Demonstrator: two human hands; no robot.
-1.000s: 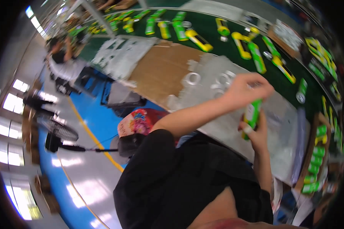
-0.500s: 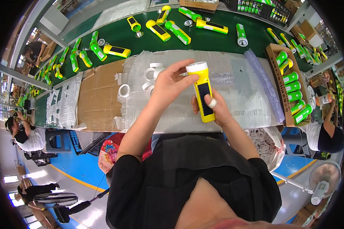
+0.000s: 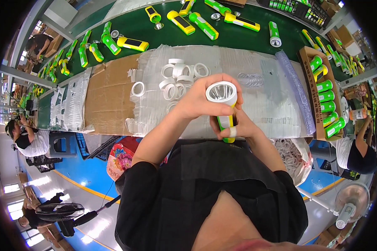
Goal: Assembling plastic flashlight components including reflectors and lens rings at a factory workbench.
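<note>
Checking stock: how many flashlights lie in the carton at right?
7 visible: a green flashlight at the far end, a yellow one next, then five more toward the near end; others may be hidden.

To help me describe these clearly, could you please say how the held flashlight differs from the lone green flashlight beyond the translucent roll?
The held flashlight is between the left hand and right hand; the lone green flashlight lies on the green surface. The held flashlight shows yellow and green, the lone green flashlight mostly green. Both have shiny reflectors.
</note>
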